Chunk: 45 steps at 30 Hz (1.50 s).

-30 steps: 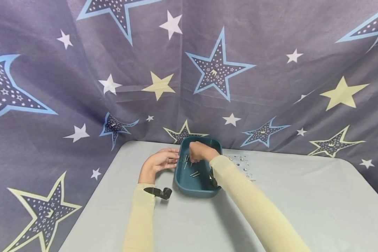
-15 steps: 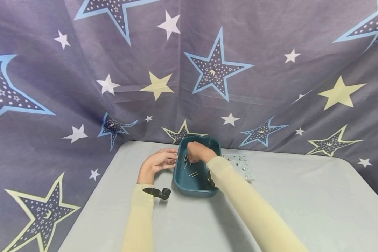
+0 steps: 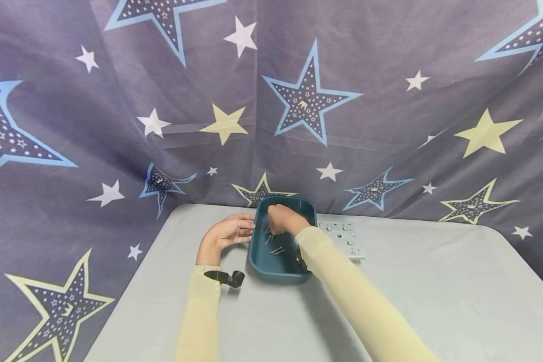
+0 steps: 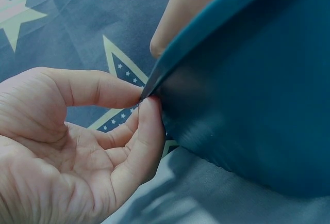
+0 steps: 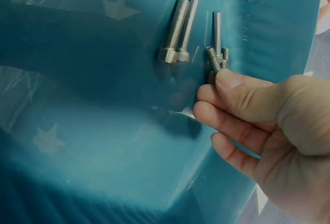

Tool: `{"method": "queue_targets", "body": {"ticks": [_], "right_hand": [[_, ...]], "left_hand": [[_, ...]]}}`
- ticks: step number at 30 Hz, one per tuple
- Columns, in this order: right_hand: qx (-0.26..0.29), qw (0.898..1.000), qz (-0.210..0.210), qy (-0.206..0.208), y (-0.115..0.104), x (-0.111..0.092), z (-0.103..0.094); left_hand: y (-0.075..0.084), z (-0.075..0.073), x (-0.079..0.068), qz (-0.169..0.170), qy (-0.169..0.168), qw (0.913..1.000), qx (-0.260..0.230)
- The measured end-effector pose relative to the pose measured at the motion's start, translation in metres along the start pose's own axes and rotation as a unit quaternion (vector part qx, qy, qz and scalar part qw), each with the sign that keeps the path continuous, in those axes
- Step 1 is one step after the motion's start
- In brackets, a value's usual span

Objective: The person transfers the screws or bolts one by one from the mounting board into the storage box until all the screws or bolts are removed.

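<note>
A dark teal plastic bin (image 3: 278,277) stands on the table, with several metal bolts (image 3: 278,250) lying on its floor. My left hand (image 3: 230,233) pinches the bin's left rim between thumb and finger, as the left wrist view shows. Inside the bin, my right hand (image 3: 284,219) pinches a small threaded bolt (image 5: 212,59) between thumb and forefinger. Right beside it in the right wrist view are a thin bolt (image 5: 217,33) and another small one, partly hidden by the fingers. A thick threaded bolt (image 5: 178,28) and a slimmer bolt (image 5: 190,22) lie side by side farther left.
A silver metal plate (image 3: 344,239) with holes and round studs lies right of the bin, partly behind the right sleeve. The grey table (image 3: 434,281) ends at a star-patterned cloth (image 3: 380,125) behind and to the left.
The right hand has shifted slightly inside the bin, and the bolts by its fingers now lie at a different angle. The left hand keeps its place on the rim.
</note>
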State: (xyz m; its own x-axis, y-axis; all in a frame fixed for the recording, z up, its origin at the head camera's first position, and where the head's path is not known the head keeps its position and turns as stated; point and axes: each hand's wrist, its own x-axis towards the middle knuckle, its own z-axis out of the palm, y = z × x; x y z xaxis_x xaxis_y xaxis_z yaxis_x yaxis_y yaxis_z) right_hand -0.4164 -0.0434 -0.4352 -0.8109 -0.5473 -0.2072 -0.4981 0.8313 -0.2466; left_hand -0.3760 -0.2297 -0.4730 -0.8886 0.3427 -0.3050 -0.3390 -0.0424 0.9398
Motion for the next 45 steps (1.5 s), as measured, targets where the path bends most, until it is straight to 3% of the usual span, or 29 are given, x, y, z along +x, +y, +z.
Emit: {"method": "queue_targets", "body": {"ticks": [45], "right_hand": [[0.003,1.000,0.004,0.008,0.0001,0.0000,0.0014]], "left_hand": [[-0.0004,-0.0017,0.0012,-0.001,-0.003,1.0000,0.004]]}}
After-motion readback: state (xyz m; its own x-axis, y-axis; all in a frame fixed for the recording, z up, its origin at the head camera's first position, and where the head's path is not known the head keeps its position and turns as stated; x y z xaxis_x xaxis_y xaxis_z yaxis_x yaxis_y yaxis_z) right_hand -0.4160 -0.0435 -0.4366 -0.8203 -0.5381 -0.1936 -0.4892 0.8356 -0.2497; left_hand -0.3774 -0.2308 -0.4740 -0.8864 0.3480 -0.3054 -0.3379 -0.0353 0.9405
